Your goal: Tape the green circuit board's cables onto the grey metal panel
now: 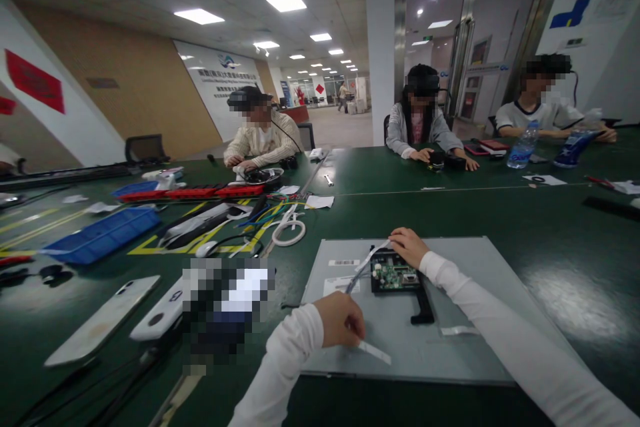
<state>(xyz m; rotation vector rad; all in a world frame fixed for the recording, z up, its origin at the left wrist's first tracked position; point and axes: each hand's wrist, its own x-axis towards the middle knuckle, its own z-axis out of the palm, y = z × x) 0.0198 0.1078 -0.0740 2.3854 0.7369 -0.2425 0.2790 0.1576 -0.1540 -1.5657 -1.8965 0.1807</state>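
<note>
A large grey panel [480,280] lies flat on the green table, with a green circuit board [399,275] in a black bracket [423,310] on it. At the board's upper edge, my right hand [409,247] has its fingers together on one end of a pale strip [371,257] that runs down and left over the panel. My left hand [342,320] is closed at the panel's left part, pinching a short white strip [375,351] that sticks out to the right of the fingers. Another white strip [460,330] lies on the panel beneath my right forearm.
Left of the panel are a white power bank [160,313], a white phone [103,321], a blue tray [103,235] and a ring of white cable [289,232]. Several people sit across the table, near a clear bottle [523,147] and a blue-filled bottle [575,143].
</note>
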